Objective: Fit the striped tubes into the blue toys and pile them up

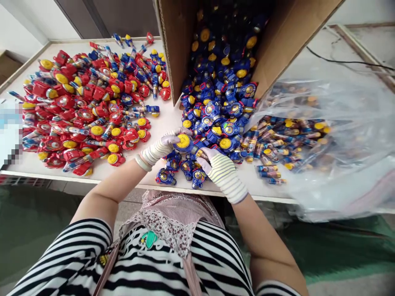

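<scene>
My left hand, in a striped glove, is closed around a blue plastic toy with a round yellow disc facing up. Pinched in the gloved fingers of my right hand is a small printed tube. Its far end meets the side of the blue toy; whether it sits inside cannot be made out. Below and beyond both hands spreads a heap of similar blue toys, some with yellow discs. To the right of my right hand lie many small printed tubes.
A tall open cardboard box lies tipped toward me, blue toys spilling out. On the left is a big pile of red toys with tubes attached. A clear plastic bag covers part of the tubes and hangs over the table's front edge.
</scene>
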`<state>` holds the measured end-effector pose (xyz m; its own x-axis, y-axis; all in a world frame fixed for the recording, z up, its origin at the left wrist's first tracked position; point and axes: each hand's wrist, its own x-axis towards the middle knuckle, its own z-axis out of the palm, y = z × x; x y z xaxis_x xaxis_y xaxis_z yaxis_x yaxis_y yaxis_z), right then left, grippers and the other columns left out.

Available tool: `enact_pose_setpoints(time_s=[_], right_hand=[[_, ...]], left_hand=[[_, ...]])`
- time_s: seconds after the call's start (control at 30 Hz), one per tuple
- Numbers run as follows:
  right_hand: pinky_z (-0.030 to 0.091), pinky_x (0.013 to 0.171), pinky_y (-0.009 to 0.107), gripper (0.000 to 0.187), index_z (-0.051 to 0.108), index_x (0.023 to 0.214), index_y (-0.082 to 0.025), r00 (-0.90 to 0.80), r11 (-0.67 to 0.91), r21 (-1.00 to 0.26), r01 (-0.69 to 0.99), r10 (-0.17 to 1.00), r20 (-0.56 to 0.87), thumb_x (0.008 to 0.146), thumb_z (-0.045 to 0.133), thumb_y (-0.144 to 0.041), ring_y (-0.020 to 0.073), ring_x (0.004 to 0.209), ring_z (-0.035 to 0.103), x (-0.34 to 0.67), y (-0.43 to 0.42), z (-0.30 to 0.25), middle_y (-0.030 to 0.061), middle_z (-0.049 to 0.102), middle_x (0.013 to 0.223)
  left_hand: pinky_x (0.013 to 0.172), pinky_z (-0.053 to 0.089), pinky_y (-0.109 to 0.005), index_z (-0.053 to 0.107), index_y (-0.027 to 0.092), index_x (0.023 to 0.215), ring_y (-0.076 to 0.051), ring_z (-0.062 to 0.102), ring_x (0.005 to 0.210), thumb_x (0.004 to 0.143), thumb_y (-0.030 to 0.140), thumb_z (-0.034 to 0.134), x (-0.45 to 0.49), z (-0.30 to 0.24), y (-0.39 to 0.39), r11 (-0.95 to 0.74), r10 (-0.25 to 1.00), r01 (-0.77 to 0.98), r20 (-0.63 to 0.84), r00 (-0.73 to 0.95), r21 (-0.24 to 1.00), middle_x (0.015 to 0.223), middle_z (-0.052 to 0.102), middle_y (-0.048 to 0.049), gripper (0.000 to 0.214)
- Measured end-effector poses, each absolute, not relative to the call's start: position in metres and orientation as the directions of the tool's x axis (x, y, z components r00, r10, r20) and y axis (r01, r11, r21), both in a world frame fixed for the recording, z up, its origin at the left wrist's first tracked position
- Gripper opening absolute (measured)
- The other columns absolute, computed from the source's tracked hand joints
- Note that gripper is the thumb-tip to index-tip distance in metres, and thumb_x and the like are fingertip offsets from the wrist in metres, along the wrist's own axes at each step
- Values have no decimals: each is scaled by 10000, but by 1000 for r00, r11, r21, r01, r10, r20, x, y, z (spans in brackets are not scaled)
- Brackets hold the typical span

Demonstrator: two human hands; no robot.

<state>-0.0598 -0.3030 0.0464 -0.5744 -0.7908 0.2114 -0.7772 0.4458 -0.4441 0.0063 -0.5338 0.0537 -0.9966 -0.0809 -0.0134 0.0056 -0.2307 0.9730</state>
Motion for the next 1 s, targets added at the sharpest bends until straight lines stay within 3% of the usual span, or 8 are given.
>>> enact_pose_setpoints(time_s=[0.2,0.27,0.33,0.43,0.53,0.7,0.9,1.0], right_hand=[[548,864,376,495,605,1368,-123,-550,487,-338,-805,-827,118,1018,466,-445,301,1001,712,-50,-307,46,189,716,1223],[543,834,373,484,632,1322,-128,-575,504,-378,-776,-812,97,1009,472,-461,300,958,715,-47,-305,43,192,724,1195],[535,821,365,462,676,1215,-145,-603,469,-535,-703,-791,99,994,480,-500,283,928,705,-44,-303,39,176,740,1123],[512,655,318,515,687,932,-184,-599,312,-887,-340,-799,-52,969,438,-632,205,689,636,-39,-301,30,94,713,817],[406,489,280,622,630,806,-201,-492,266,-962,60,-831,-260,937,357,-744,145,488,463,-37,-300,28,16,565,604],[486,712,321,483,657,927,-207,-694,335,-913,-232,-715,-86,829,631,-679,204,777,597,-32,-303,32,67,657,846],[482,562,285,564,636,933,-201,-469,186,-982,38,-864,-182,990,327,-669,147,573,516,-20,-310,28,9,586,677],[559,823,361,487,664,1119,-208,-616,168,-948,-270,-787,35,973,450,-621,203,886,655,-53,-288,35,76,705,978]], left_hand=[[713,473,-253,629,151,955,-142,551,771,784,487,718,17,48,-509,-8,-280,80,75,-957,997,878,613,-20,387],[700,478,-255,618,148,932,-140,552,752,784,503,710,19,50,-504,9,-265,84,83,-961,996,866,612,-22,395],[718,494,-264,611,152,928,-145,568,761,791,501,710,20,53,-501,66,-237,112,125,-963,992,870,619,-26,388],[758,514,-286,623,162,950,-166,602,806,771,473,748,22,60,-501,188,-108,223,246,-963,957,918,652,-45,380],[778,523,-305,643,167,961,-187,618,837,733,473,775,23,65,-505,282,-2,261,273,-962,923,958,674,-61,404],[772,518,-305,647,159,968,-188,619,833,821,522,665,23,66,-501,348,-181,24,92,-979,937,920,668,-50,392],[716,508,-315,652,166,957,-213,633,830,736,683,705,26,67,-501,338,-83,94,129,-988,937,921,687,-61,565],[659,438,-307,626,174,1008,-189,614,827,755,751,670,20,69,-549,421,-188,51,142,-972,905,883,661,-25,632]])
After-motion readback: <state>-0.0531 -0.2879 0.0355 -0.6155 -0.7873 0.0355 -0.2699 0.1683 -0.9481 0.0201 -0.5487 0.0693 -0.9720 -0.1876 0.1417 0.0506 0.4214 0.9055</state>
